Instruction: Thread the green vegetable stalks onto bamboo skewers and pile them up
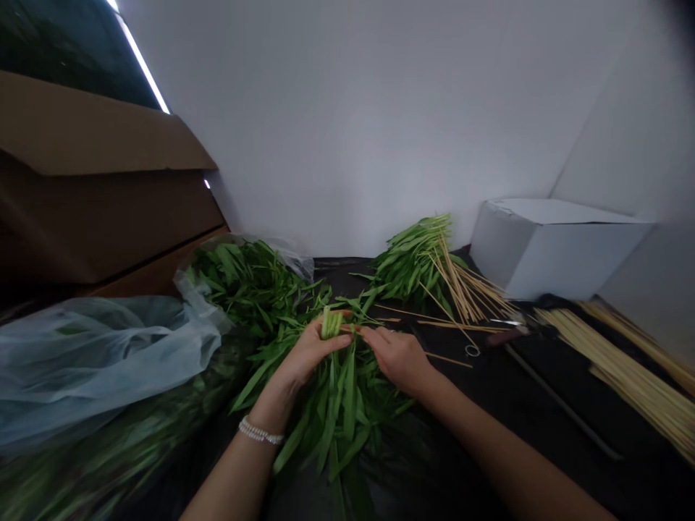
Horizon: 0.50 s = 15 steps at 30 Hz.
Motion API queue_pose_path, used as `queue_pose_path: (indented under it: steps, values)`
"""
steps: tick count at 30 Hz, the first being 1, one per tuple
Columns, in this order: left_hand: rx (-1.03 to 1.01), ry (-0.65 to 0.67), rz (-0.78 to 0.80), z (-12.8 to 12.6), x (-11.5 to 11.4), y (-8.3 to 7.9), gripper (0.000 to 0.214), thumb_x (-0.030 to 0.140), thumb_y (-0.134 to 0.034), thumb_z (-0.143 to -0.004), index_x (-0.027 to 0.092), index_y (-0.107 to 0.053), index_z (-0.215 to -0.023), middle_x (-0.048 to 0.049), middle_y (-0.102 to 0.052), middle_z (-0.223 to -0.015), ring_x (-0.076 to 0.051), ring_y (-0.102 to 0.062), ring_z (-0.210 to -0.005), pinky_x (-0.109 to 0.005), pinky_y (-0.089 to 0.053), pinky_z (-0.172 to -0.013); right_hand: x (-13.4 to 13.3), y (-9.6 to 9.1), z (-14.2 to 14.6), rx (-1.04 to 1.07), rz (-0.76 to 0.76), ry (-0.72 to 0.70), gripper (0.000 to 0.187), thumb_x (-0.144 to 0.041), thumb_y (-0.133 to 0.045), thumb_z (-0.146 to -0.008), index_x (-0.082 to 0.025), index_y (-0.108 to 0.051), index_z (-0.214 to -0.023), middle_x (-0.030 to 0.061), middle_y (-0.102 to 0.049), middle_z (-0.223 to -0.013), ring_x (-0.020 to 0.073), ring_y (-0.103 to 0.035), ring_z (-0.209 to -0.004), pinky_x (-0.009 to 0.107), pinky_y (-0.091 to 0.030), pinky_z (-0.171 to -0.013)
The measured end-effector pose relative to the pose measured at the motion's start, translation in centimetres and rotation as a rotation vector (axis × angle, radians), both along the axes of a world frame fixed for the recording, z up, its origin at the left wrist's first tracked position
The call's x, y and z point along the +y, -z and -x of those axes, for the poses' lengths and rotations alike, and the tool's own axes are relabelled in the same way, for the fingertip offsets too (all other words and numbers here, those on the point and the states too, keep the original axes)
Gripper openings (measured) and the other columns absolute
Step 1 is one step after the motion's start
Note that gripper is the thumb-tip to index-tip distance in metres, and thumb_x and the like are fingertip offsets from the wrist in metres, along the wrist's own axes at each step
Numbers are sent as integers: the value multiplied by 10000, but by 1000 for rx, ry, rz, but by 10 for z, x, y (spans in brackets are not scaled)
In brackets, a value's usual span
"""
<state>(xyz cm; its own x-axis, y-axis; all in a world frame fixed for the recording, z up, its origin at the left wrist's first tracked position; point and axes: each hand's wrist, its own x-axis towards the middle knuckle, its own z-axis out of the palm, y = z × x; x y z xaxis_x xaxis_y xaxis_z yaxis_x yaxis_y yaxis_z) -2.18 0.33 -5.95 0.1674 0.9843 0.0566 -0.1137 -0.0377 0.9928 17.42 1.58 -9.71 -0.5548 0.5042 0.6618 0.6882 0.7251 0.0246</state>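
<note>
My left hand point(310, 349) is wrapped round a bunch of leafy greens point(341, 405). The cut pale-green stem ends point(331, 323) point up between thumb and fingers, and the long narrow leaves hang below. Against the bunch's right side, my right hand point(399, 356) is closed in a pinch. It seems to grip a thin tan strip point(449, 359), whose tail shows beyond the hand; the pinched part is mostly hidden. Loose greens point(255, 286) lie in and around a clear plastic bag just beyond my left hand.
Tied bunches of greens point(415, 253) with tan strips point(461, 289) lie at the back. A white box point(559, 246) and more strips point(624, 362) are at the right, near a dark-handled tool point(507, 335). At left are a cardboard box point(108, 217) and plastic bag point(103, 354).
</note>
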Motion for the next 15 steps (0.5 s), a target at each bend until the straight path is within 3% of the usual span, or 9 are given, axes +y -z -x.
queue_pose_path:
  steps: [4,10,15]
  values:
    - [54,-23,-38,-2,2,5,565,258,-843,-588,162,-644,-1109,-59,-730,-917,-206,-663,-850,-324,-470,-846,-3,-2,2,-8,19,-16,255,-164,-417,-945,-157,-606,-1116,29,-642,-787,124,-587,-635,238,-375,-566]
    - [119,-119,-25,-3,3,10,258,279,-823,-599,152,-694,-782,-2,-660,-717,-139,-590,-682,-249,-445,-694,-4,-2,2,-35,49,-15,240,-141,-431,-927,-161,-590,-1106,18,-626,-775,123,-584,-642,239,-373,-568]
    - [53,-120,32,-2,1,10,260,255,-813,-590,159,-656,-774,13,-625,-705,-125,-563,-670,-239,-436,-677,-4,-3,2,-64,38,-25,269,-125,-433,-911,-161,-572,-1139,16,-626,-780,125,-577,-635,239,-370,-567]
